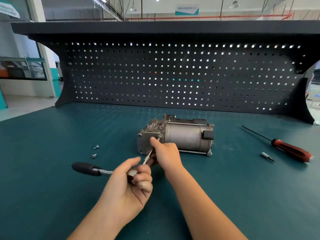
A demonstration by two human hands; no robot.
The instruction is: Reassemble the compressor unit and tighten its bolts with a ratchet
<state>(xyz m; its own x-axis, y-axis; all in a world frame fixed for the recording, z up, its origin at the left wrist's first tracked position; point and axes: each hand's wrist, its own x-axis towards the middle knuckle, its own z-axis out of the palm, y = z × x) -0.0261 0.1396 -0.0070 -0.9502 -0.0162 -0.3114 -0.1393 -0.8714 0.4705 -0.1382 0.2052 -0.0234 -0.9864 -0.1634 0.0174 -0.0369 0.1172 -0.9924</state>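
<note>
The grey metal compressor unit (183, 134) lies on its side on the green bench top (52, 187). My left hand (131, 181) grips the head of a ratchet (86, 168), whose black handle points left. A thin extension bar (148, 155) runs from the ratchet head up to a bolt on the compressor's front left face. My right hand (165, 153) holds that bar near its tip, thumb against the compressor. Two loose bolts (94, 151) lie on the bench to the left of the unit.
A long screwdriver with a red and black handle (290, 150) lies at the right, with a small bit socket (266, 155) beside it. A dark pegboard back panel (173, 75) with a shelf on top stands behind the bench.
</note>
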